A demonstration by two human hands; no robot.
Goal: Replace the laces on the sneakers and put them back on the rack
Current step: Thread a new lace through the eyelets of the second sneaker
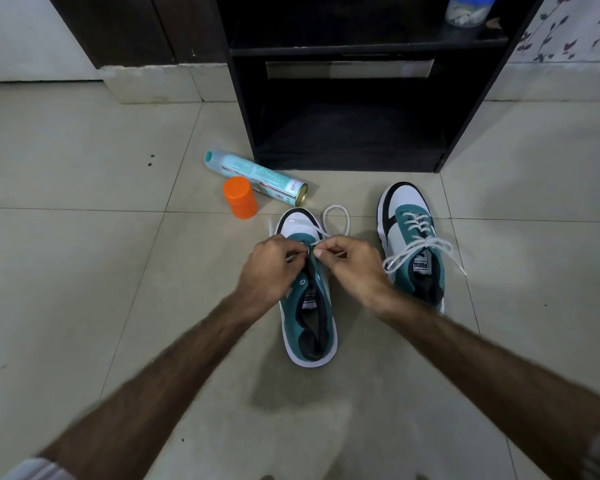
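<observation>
— How far along?
— The right-hand sneaker (pixel 414 237) is laced; the centre sneaker (pixel 307 306) has only its lowest eyelets threaded. The black rack (pixel 347 133), top centre, awaits both.
— Hands?
— The left hand (pixel 269 268) and right hand (pixel 352 265) each pinch the white lace (pixel 335 220) over the tongue.

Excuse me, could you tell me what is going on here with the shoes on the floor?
A person is lacing the left sneaker on the tiled floor: the left hand and right hand each pinch the white lace near its lower eyelets. The other sneaker stands beside it, already laced. The dark rack stands behind; a spray can lies by an orange cap.
</observation>
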